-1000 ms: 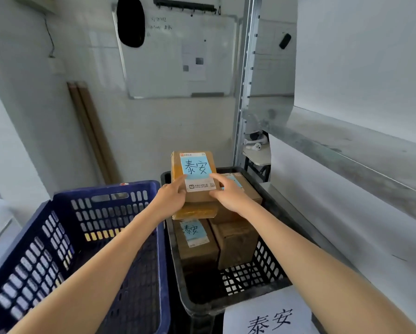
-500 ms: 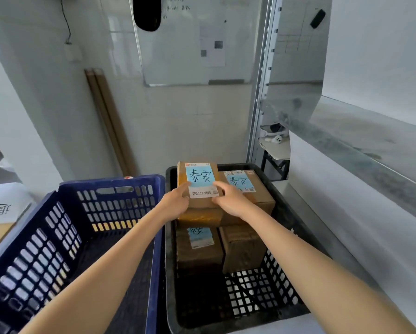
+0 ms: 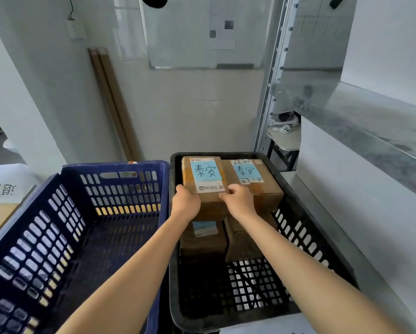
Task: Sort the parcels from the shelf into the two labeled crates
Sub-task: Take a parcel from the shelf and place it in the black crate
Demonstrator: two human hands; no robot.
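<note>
A brown cardboard parcel with a blue handwritten label lies in the back left of the black crate, on top of a lower parcel. My left hand grips its near left corner and my right hand grips its near right corner. A second labelled parcel sits beside it on the right, on another box. The blue crate stands to the left with nothing in it.
A metal shelf runs along the right, with its upright post behind the black crate. A whiteboard hangs on the back wall. A white paper sign lies at the far left. Brown strips lean on the wall.
Both hands have lowered the parcel from above the black crate onto the stack at its back left. The camera has tilted downward.
</note>
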